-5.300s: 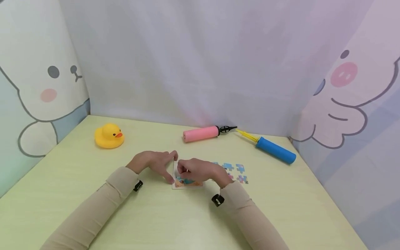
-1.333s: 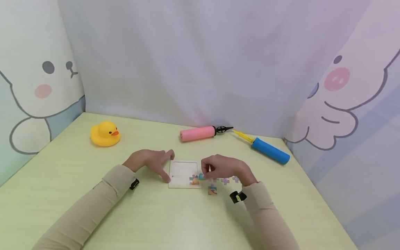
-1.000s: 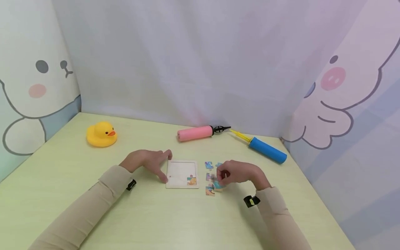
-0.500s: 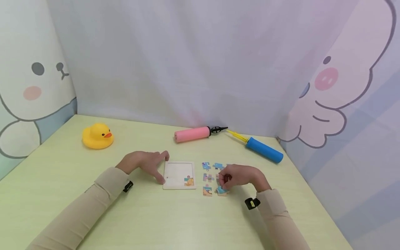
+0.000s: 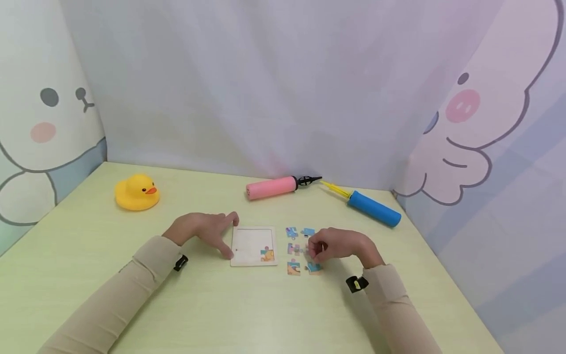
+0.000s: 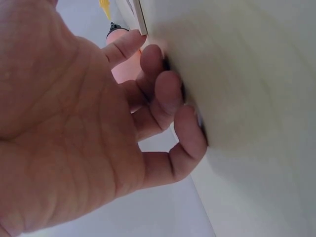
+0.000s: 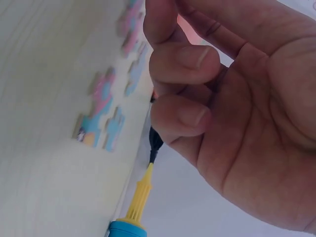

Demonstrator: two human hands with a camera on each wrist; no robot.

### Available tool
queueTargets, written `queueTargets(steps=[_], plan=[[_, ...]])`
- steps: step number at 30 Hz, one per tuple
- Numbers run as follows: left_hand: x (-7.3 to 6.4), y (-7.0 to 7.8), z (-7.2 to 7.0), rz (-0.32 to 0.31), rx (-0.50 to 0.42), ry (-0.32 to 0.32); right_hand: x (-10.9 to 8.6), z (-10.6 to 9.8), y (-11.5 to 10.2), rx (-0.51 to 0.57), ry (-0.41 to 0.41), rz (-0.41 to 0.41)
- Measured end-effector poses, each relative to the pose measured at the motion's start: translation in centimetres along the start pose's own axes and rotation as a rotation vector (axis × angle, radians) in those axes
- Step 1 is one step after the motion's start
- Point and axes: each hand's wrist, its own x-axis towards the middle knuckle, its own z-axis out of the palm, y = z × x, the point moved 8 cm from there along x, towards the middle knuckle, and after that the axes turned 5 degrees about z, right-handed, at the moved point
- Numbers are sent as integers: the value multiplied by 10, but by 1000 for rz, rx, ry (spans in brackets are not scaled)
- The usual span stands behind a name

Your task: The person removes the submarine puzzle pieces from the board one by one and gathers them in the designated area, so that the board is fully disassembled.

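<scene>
A square puzzle tray (image 5: 247, 239) lies on the table with one jigsaw piece (image 5: 267, 255) in its lower right corner. My left hand (image 5: 205, 230) rests at the tray's left side, thumb and forefinger spread to its two left corners; its other fingers bend loosely against the tabletop in the left wrist view. Right of the tray, several loose jigsaw pieces (image 5: 294, 268) lie in rows. Curled fingers of my right hand (image 5: 340, 243) sit just over a blue jigsaw piece (image 5: 314, 268) in the nearest row. Their tips are too small or out of frame to show a grip.
Toward the back lie a pink hand pump (image 5: 271, 188) with a black nozzle and a blue hand pump (image 5: 375, 208) with a yellow nozzle. A yellow rubber duck (image 5: 137, 192) sits at the back left. A pale curtain (image 5: 247, 98) hangs behind the table.
My right hand has taken jigsaw pieces out of the tray to the right and set the blue one in the nearest row. It has risen slightly since. My left hand stays at the tray.
</scene>
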Motion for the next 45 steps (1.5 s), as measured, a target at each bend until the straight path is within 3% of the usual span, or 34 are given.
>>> queueTargets(steps=[7, 16, 31, 36, 45], plan=[[-4, -3, -1, 17, -16, 5, 18, 0, -27, 6, 1, -44], [-4, -3, 0, 20, -13, 9, 46, 9, -60, -30, -26, -12], [3, 6, 1, -1, 17, -25, 60, 23, -65, 17, -16, 31], [2, 6, -2, -2, 2, -17, 62, 19, -70, 24, 11, -3], [-3, 3, -1, 1, -17, 3, 58, 7, -77, 32, 65, -147]])
